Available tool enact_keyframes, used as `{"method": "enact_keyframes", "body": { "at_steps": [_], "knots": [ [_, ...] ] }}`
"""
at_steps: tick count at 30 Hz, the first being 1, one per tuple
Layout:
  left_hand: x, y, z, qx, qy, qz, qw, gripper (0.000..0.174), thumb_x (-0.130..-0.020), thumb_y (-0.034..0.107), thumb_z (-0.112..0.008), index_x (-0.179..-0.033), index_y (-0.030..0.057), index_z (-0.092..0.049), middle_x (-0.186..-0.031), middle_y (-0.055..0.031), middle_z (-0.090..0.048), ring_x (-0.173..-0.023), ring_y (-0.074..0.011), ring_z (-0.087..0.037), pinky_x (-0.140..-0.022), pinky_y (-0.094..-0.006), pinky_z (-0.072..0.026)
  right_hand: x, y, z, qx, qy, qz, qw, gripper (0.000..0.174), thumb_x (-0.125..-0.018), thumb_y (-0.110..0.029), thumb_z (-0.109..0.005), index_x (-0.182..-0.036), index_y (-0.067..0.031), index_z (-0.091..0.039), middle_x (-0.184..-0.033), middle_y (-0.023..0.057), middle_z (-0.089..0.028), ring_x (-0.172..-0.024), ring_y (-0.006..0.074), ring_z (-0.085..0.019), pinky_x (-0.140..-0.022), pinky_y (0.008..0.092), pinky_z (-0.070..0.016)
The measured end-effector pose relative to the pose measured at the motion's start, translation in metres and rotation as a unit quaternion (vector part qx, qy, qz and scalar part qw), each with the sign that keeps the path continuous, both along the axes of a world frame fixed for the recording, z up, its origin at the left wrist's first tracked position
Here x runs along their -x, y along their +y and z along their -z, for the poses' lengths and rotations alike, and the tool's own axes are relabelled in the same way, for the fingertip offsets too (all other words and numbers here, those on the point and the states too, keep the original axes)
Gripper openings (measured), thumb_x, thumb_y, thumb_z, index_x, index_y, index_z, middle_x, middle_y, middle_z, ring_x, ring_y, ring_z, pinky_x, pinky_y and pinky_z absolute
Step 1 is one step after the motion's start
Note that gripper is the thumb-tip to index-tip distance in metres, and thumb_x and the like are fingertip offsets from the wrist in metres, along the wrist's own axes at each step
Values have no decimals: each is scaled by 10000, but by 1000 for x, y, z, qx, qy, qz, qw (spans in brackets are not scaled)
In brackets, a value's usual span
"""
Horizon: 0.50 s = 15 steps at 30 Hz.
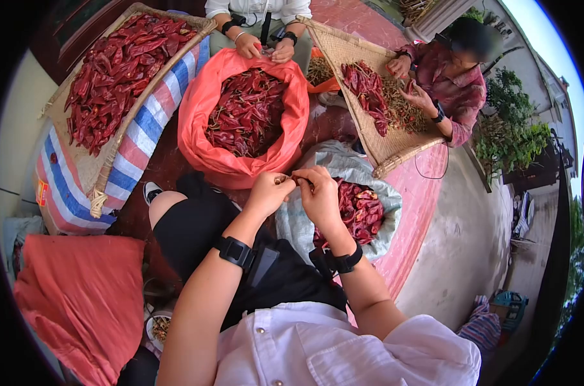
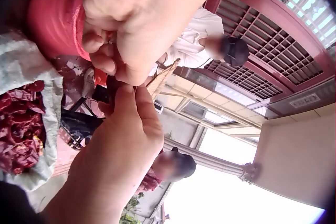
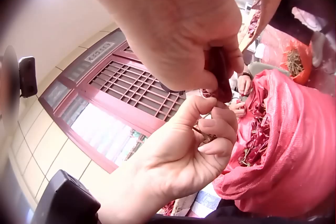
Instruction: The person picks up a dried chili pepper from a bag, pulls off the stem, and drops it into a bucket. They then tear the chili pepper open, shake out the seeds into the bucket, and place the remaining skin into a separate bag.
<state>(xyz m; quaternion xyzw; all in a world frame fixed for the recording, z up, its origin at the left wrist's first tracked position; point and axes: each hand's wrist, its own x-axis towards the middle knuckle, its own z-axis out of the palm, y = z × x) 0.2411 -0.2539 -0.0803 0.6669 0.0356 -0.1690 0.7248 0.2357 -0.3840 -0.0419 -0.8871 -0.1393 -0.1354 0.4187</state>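
My right hand (image 1: 318,196) holds a dark red dried chili pepper (image 3: 218,74), its body lying along the curled fingers. With thumb and forefinger, my left hand (image 1: 270,193) pinches at the pepper's end, fingertips right against the right hand's. Thin dry stems (image 3: 206,137) show in the left hand's curled fingers in the right wrist view. Just below the hands in the head view stands a pale green woven sack (image 1: 391,199) holding red chili pods (image 1: 359,209). Beyond it, a large red sack (image 1: 195,128) is filled with stemmed dried chilies (image 1: 247,109).
A woven tray (image 1: 66,109) heaped with chilies rests on a striped bag (image 1: 140,138) at left. One person (image 1: 259,13) sits behind the red sack; another (image 1: 462,90) works over a winnowing basket (image 1: 395,151). Red cloth (image 1: 79,296) and a bowl of stems (image 1: 158,327) are at lower left.
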Motion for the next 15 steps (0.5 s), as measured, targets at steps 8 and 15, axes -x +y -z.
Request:
{"method": "enact_keyframes", "body": {
  "at_steps": [8, 15],
  "knots": [
    [0, -2, -3, 39, 70, 16, 997, 221, -782, 142, -536, -582, 48, -539, -520, 16, -484, -466, -53, -421, -445, -227, -311, 1, -5, -3, -40, 19, -4, 999, 103, -709, 38, -552, -790, 6, -607, -768, 137, -572, -771, 309, -532, -697, 369, -434],
    [3, -1, -9, -65, -23, 23, 997, 210, -763, 123, -545, -607, -17, -551, -500, -16, -494, -455, -74, -448, -439, -247, -335, 3, -10, 3, -35, 38, -10, 999, 126, -694, 38, -541, -793, 10, -615, -782, 138, -576, -798, 308, -532, -723, 368, -431]
  ]
}}
